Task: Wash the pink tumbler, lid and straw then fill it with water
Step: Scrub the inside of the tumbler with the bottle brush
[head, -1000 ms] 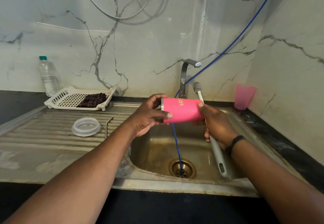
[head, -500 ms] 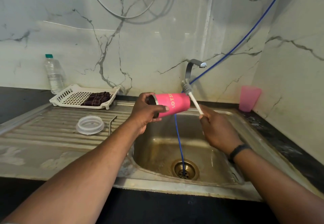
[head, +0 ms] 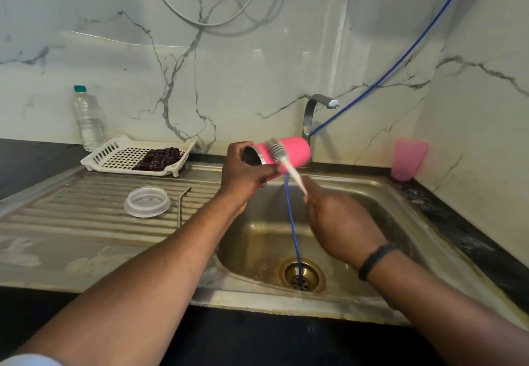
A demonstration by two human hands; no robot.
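Tumbler [head: 294, 152] held on its side above the sink [head: 372, 194], in front of the tap [head: 310, 113], mouth leftward. Left hand [head: 246, 174] grip closed round its rim end. Right hand [head: 340, 228] grip closed on brush [head: 282, 156], bristles against tumbler's side. Lid [head: 147, 201] and straw [head: 181, 204] left of sink.

**What we count at the sink**

We count two hands, left [head: 246, 171] and right [head: 340, 222]; one pink tumbler [head: 294, 151]; one brush [head: 279, 154]; one clear lid [head: 147, 201]; one bent metal straw [head: 181, 208]; one white tray [head: 114, 154] with one dark cloth [head: 159, 158]; one water bottle [head: 88, 119]; one pink cup [head: 408, 158]; one tap [head: 312, 113]; one blue hose [head: 293, 222]; one sink [head: 400, 194].
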